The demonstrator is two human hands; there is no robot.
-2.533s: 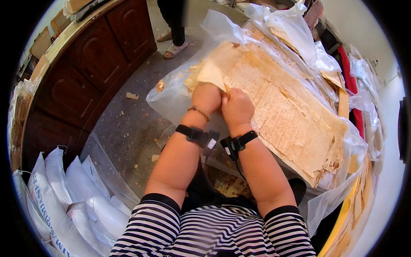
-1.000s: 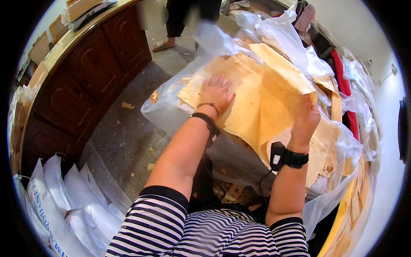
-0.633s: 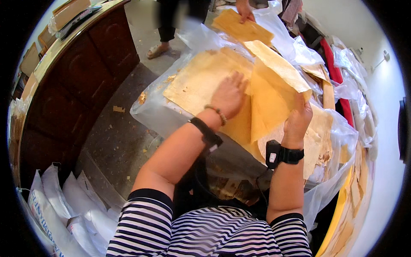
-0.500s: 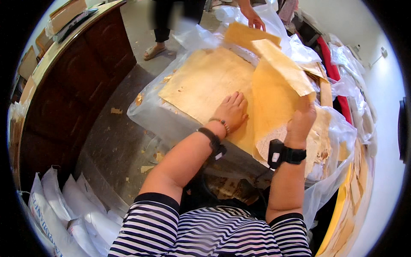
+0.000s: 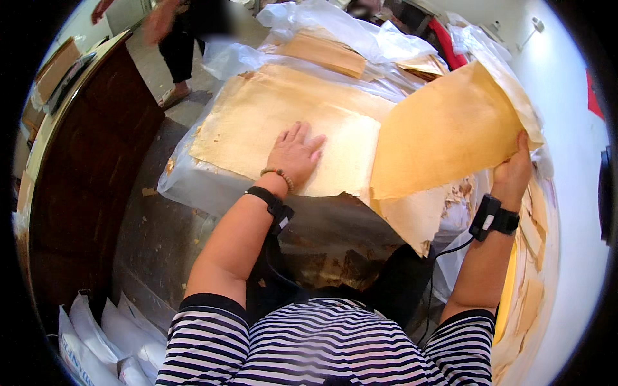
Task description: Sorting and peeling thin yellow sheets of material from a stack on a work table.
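Observation:
A wide, pale tan sheet with ragged edges lies on translucent plastic over a stack of similar material. My left hand rests flat on this sheet with its fingers apart, holding nothing. At the right, my right hand grips the edge of a deeper yellow sheet, which is raised and folded back from the middle of the pile. Flaky, torn layers show beneath it. A beaded bracelet circles my left wrist, and both wrists carry black strapped devices.
A dark wooden cabinet runs along the left, with white sacks below. Another person stands beyond it, hands at upper left. Behind lie plastic sheeting, brown sheets and red material. A white wall bounds the right.
My right hand has carried the yellow sheet's edge rightward, opening it out. My left hand has shifted left in view, still flat. The other person let go of a brown sheet and moved left.

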